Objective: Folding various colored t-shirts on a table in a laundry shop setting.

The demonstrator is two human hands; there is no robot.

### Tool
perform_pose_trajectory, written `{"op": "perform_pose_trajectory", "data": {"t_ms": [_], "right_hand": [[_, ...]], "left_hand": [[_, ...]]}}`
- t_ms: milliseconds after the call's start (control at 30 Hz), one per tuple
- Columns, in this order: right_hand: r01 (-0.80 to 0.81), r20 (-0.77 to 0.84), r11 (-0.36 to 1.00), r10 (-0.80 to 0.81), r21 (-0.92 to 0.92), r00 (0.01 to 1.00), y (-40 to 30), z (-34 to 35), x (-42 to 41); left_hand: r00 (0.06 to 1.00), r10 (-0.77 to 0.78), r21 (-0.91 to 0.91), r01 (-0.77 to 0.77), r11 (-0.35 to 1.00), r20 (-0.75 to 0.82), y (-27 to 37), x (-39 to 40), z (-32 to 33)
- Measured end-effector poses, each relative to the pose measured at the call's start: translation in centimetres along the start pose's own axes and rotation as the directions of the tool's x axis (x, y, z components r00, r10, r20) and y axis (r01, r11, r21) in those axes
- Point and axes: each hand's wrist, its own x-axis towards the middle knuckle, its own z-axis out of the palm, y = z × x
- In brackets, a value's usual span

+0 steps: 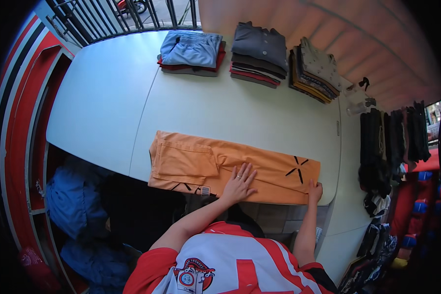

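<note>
An orange T-shirt point(264, 161) lies folded into a long strip along the near edge of the white table point(106, 103). Its sleeve point(185, 160) is laid flat over the left end, and black strokes are printed near the right end. My left hand point(239, 183), with a ring on one finger, rests palm down on the middle of the shirt, fingers spread. At the near right corner, my right hand point(315, 192) pinches the fabric edge between thumb and fingers. The shirt's underside is hidden.
Along the back stand folded stacks topped by light blue shorts point(191, 49), a grey buttoned shirt point(259, 42) and a patterned garment point(318, 60). Dark clothes point(375, 136) line the right side. Blue fabric bundles point(75, 198) sit below left, beside a red shelf point(40, 121). Metal bars point(132, 18) border the back.
</note>
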Motion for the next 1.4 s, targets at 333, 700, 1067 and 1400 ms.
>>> {"op": "perform_pose_trajectory", "data": {"t_ms": [333, 700, 1067, 1400], "right_hand": [[-0.315, 0.601, 0.824, -0.039, 0.472, 0.799, 0.4, -2.7, 2.0], [-0.013, 0.318, 0.725, -0.285, 0.688, 0.904, -12.3, 0.9, -4.0], [0.219, 0.384, 0.745, -0.545, 0.631, 0.746, -20.5, 2.0, -11.9], [0.851, 0.133, 0.524, -0.841, -0.043, 0.525, -23.5, 7.6, -11.1]], "left_hand": [[0.986, -0.019, -0.104, 0.002, 0.995, -0.165, -0.6, -0.9, 0.4], [0.906, -0.387, -0.984, 0.138, -0.115, 0.172, -4.4, -0.6, -4.2], [0.847, -0.516, -0.932, 0.075, 0.355, -0.128, -5.2, -1.3, -3.4], [0.924, -0.207, 0.177, 0.274, 0.945, -0.322, -2.4, 2.6, -4.2]]}}
